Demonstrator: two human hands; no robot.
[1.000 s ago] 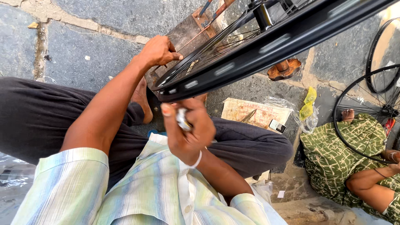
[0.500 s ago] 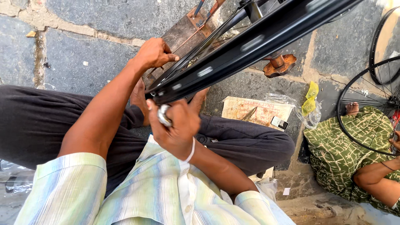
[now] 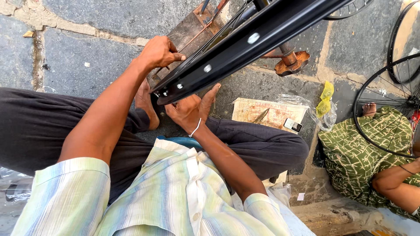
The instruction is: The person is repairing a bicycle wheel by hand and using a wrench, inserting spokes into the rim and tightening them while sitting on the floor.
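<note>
Gripping w/ both hands: left hand is clenching rim from above, right hand is cupping its near end underneath, rim running diagonally up-right over lap, right nearer.

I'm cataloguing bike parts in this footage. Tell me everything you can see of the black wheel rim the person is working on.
The black rim looks like painted or coated metal, with a shallow channel facing the camera and small round holes along it. It runs diagonally from upper right down to lower left, ending above the crossed legs. Thin spokes run along its far side. The left hand rests on its far edge; the right hand is pressed against its lower end from beneath. Its upper part leaves the picture.
</note>
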